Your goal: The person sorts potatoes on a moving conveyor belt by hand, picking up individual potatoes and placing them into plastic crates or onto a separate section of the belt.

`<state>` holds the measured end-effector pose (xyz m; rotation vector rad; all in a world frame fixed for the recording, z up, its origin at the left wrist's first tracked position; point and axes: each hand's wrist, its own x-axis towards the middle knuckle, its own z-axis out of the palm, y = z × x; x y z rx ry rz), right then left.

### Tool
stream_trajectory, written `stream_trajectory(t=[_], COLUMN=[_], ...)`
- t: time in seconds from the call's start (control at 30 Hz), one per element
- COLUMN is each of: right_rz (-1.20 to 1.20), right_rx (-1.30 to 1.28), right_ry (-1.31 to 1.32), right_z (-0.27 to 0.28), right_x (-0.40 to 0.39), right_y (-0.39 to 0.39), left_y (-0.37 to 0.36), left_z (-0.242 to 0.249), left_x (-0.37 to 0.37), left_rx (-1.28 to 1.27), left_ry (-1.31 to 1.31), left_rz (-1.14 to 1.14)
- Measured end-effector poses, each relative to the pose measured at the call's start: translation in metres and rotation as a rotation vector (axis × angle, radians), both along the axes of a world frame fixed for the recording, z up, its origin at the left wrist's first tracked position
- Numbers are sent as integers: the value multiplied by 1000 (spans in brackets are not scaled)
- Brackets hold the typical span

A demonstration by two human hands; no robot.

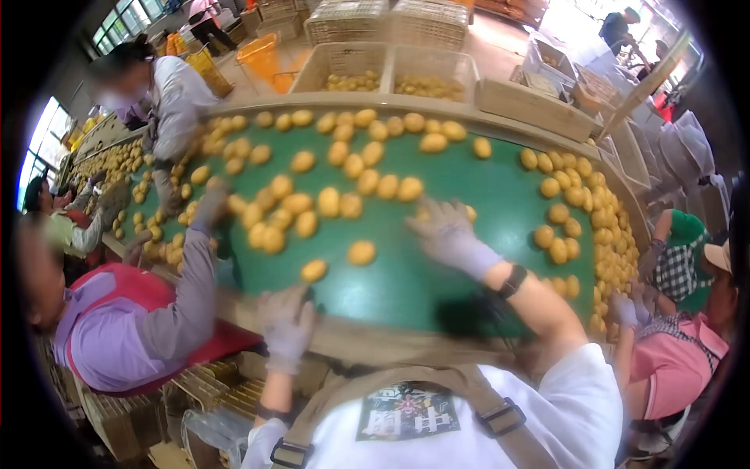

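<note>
Many yellow potatoes [329, 202] lie scattered on a green belt [344, 289]. My right hand [451, 241], in a pale glove, reaches over the belt with its fingers apart. One potato [471, 213] shows just beyond those fingers; another is partly hidden by the fingertips. At the near edge of the belt, my left hand [287, 324] is gloved too, its fingers stretched out and holding nothing that I can see. Closest to it on the belt is a single potato [314, 270], with another potato [362, 252] farther right.
Potatoes crowd along the belt's right rim [613, 234]. Beyond the far edge stand white crates [344, 59] with potatoes inside and an orange basket [260, 59]. A co-worker in purple [117, 336] reaches in from the left; a person in pink [676, 363] works at the right.
</note>
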<state>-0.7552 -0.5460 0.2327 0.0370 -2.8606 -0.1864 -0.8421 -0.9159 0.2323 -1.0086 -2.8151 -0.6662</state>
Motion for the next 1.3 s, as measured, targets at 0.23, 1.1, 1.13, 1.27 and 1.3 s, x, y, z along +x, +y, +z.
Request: stream_trajectory(t=[0.23,1.1,1.13,1.27,1.3], right_rz=[-318,-620,-736,-869,-772], right_rx=[-650,-21,-72,-241,-380], right_ry=[-65,1435,1393,1276,1188], right_z=[32,223,216,162,149], right_x=[9,192,194,178,168], right_y=[44,267,299,325,305], left_y=[9,13,12,10,10], left_z=[4,12,16,4,4], left_x=[8,-1,1,13,18], left_rx=[-4,-99,-120,-49,-41], left_ry=[40,-230,-250,-55,-49], left_rz=[54,-87,-80,-15,-6])
